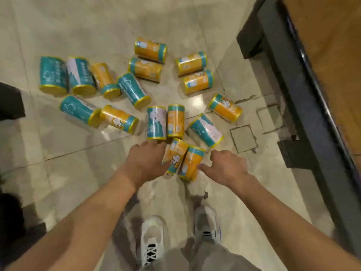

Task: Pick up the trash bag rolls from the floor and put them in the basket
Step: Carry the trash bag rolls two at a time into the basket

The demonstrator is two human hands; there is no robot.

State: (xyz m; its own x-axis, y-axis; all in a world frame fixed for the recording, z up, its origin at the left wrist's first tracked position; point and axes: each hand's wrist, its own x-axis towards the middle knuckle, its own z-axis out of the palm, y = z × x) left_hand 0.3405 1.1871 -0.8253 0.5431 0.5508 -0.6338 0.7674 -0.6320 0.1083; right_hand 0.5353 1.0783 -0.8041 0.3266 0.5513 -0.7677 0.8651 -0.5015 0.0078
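Glossy beige floor tiles (78, 153), veined like marble and catching a white glare, carry a scatter of trash bag rolls (150, 49), all lying on their sides. Each roll is a short cylinder in shiny plastic wrap, orange-yellow or teal with a white cartoon dog, and ringed yellow at the ends. They fan from ten o'clock round to two o'clock, several touching in pairs.

At the middle, two orange rolls lie side by side. The left hand (145, 160) is wrapped round the nearer left roll (174, 156), fingers curled under it and gripping. The right hand (226, 166) is half curled, thumb touching the right roll (192, 163); whether it has a hold I cannot tell.

At two o'clock stands dark, matt grey furniture (304, 94) with a brown wooden top (336, 45). Small cut tile patches (243, 137) sit near its foot. At six o'clock are white mesh sneakers (151, 239) and grey trouser cloth. No basket is in view.
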